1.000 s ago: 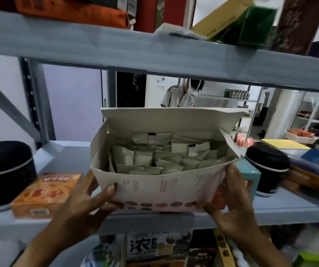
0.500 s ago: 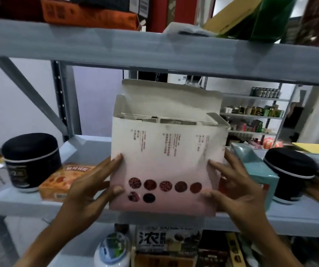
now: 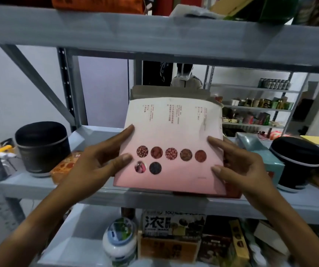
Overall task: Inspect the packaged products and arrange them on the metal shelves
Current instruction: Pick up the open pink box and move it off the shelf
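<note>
A white-to-pink box with round food pictures on its front stands upright on the grey middle shelf. Its top flap is open and leans back. My left hand holds the box's left edge, thumb on the front, fingers along the side. My right hand holds the right edge the same way, thumb on the front near the bottom corner.
A black round pot and an orange packet sit left of the box. A teal box and another black pot sit right. Jars and boxes fill the lower shelf. A person stands behind the rack.
The box was tilted toward me showing sachets inside; it has been tipped upright, and now stands further back on the shelf. Both hands stayed on its sides.
</note>
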